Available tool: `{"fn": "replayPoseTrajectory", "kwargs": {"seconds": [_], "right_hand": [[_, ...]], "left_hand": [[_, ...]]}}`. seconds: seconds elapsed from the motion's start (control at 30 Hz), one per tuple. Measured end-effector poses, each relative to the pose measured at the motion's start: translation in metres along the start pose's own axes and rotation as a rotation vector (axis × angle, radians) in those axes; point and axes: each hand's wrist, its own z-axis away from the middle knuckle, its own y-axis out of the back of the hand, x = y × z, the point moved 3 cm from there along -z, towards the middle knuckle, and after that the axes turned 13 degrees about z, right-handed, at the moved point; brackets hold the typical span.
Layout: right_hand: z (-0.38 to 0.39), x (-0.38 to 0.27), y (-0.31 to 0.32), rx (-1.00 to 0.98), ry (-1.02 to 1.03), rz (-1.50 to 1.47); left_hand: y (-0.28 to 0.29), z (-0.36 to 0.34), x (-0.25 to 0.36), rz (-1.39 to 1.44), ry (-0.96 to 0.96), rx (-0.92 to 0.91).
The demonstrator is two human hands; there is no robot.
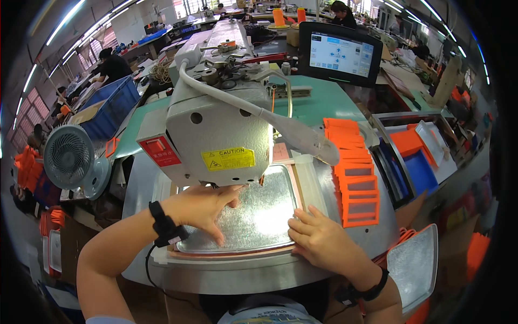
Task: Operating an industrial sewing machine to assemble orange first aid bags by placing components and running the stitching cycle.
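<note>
Silver sheet [256, 222] apparently being positioned; left hand [204, 208] spreading open, right hand [326, 242] resting loosely at edge; next likely calling for squaring.

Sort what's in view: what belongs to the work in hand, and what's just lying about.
In the work, judging by position:
silvery plate between left hand and right hand
machine head over it
orange-framed pieces, probably

Apparently just lying about:
fan
blue crate
</note>
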Motion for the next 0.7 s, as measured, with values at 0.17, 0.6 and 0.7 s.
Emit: {"fn": "replayPoseTrajectory", "kwargs": {"seconds": [0.17,0.6,0.7], "right_hand": [[0.000,0.000,-0.002,-0.008,-0.003,0.001],[0.001,0.004,-0.004,-0.089,0.007,-0.047],[-0.009,0.014,-0.002,-0.303,0.028,-0.136]], "left_hand": [[-0.019,0.023,0.004,-0.296,-0.268,0.258],[-0.032,0.012,0.026,-0.229,-0.051,0.173],[-0.035,0.011,0.023,-0.196,0.004,0.164]]}}
